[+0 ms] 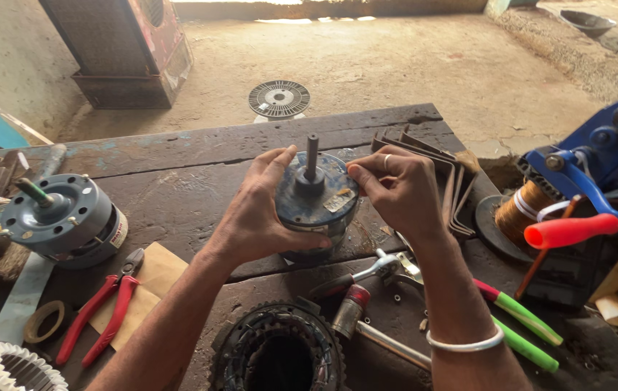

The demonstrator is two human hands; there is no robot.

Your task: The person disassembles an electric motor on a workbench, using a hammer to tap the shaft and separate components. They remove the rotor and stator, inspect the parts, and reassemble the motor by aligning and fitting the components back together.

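Nearest: a dark toothed stator ring point(278, 355) lies at the near edge of the table point(200, 156), between my forearms.
Motor: I see the blue-grey fan motor point(316, 206) standing shaft-up at the table's middle, held between both hands.
Left hand: my left hand point(255, 213) cups the motor's left side, fingers point(274, 161) curled over its top rim.
Right hand: my right hand point(396, 188) has narrow fingers pinched at the motor's top right edge, by a small label.
Left side: a second motor point(63, 221) sits far left; red pliers point(102, 304) lie near it on brown paper.
Right side: green-handled pliers point(523, 326) lie by my right wrist; a blue winding machine point(591, 156) stands further right.
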